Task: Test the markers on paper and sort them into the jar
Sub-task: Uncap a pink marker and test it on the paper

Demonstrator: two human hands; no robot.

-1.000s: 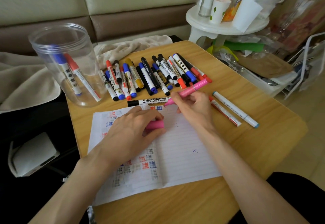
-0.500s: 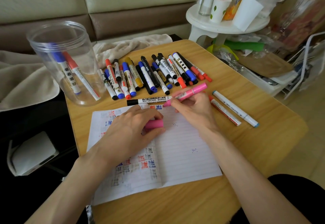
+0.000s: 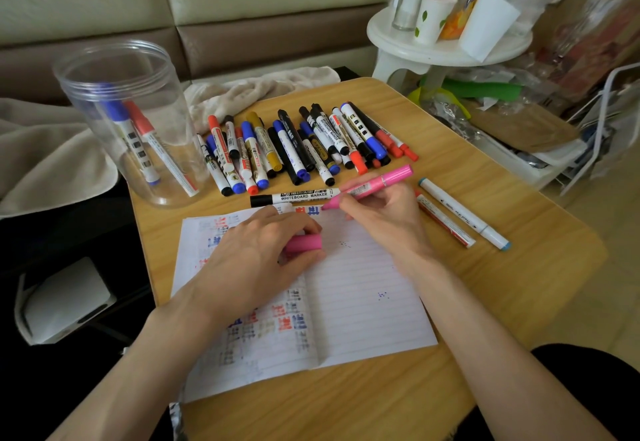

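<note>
two hands busy — right hand [image 3: 384, 212] grips pink marker [image 3: 375, 184], left hand [image 3: 256, 253] pinches its cap [image 3: 304, 243].

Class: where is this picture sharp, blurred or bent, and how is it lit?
Head view: whiteboard marker print sharp; clutter beyond the stool smeared; wide lens makes the jar lean outward; soft light, faint shadows on the paper under the left hand gripping the cap and the right hand gripping the pink marker.

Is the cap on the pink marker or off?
Off. The left hand holds the pink cap; the right hand holds the pink marker, tip bare.
</note>
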